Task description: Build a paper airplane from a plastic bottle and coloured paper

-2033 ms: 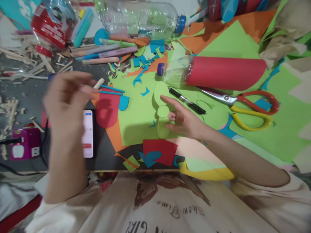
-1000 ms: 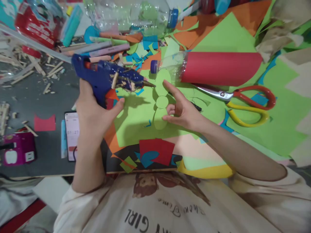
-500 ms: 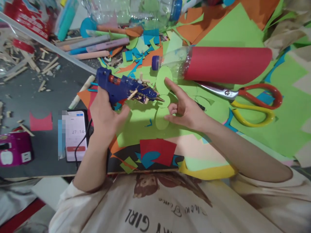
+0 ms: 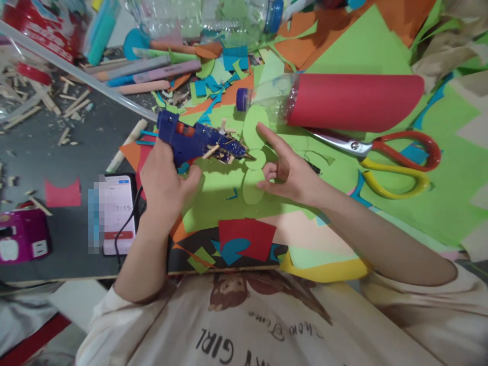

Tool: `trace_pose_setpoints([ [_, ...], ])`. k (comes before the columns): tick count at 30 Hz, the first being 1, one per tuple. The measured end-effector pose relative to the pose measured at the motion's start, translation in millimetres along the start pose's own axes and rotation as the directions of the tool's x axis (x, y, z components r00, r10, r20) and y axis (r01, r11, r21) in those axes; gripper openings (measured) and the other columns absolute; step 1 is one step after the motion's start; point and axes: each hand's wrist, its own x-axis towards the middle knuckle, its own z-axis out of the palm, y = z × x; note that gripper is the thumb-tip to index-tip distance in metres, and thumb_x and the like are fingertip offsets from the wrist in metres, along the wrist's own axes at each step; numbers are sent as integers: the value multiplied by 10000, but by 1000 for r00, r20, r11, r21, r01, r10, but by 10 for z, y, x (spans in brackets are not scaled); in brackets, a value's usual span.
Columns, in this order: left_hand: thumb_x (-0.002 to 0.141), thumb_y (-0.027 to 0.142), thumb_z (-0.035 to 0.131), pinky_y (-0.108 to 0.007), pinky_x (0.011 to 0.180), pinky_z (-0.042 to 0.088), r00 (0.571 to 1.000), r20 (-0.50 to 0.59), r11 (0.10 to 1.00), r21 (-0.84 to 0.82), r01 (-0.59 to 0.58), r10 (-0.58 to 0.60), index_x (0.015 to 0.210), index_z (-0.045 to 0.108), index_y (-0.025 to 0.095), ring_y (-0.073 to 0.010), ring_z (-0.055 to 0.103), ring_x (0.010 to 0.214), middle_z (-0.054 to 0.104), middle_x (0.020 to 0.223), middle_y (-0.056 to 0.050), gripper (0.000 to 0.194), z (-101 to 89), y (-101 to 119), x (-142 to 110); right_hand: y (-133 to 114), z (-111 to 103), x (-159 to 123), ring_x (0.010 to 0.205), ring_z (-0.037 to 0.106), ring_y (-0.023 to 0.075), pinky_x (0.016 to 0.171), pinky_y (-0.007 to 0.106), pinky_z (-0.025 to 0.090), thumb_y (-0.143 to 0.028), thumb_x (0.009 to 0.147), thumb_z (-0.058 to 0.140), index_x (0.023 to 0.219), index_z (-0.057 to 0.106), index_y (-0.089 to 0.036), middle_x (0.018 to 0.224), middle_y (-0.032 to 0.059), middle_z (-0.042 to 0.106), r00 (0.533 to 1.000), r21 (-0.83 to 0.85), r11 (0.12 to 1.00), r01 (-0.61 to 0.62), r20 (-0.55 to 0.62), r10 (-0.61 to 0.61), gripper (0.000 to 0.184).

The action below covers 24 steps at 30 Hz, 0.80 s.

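Note:
My left hand (image 4: pixel 162 178) is wrapped round the handle of a dark blue hot glue gun (image 4: pixel 188 138). Wood splinters cling to its front, and a long clear glue stick (image 4: pixel 102 84) runs out of its back. The metal nozzle meets or hovers just over a light green paper cutout (image 4: pixel 256 119), two ovals with a small round piece between them. My right hand (image 4: pixel 295 175) steadies the cutout from the right: the index finger rests at the upper oval, the thumb at the lower one, and the other fingers are curled. Green paper lies under both hands.
Beyond the right hand lie a plastic bottle wrapped in red paper (image 4: pixel 354 101) and scissors (image 4: pixel 356 147) with red and yellow handles. A phone (image 4: pixel 119 213) with a cable across it sits by my left forearm. Markers (image 4: pixel 168 71) and a large clear bottle (image 4: pixel 206 23) lie farther back.
The glue gun has shifted slightly right and down in the picture, its nozzle still at the middle of the cutout. My right hand keeps its place on the paper.

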Motion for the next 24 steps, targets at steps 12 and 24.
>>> trace_pose_setpoints([
  [12, 535, 354, 726, -455, 819, 447, 996, -74, 995, 89, -39, 45, 995, 491, 256, -332, 613, 917, 601, 919, -81, 526, 14, 32, -3, -14, 2, -3, 882, 635, 153, 691, 352, 622, -459, 781, 756, 1520, 230, -504, 1677, -17, 86, 1000, 9, 1000, -9, -10, 9, 908],
  [24, 639, 351, 684, -448, 851, 440, 997, -2, 991, 101, -82, 82, 986, 498, 256, -317, 615, 974, 605, 946, -73, 406, 14, 5, -20, -1, 3, 4, 956, 649, 192, 719, 380, 638, -497, 793, 737, 1538, 165, -497, 1686, -27, 15, 1000, 23, 1000, -21, 1, 21, 939],
])
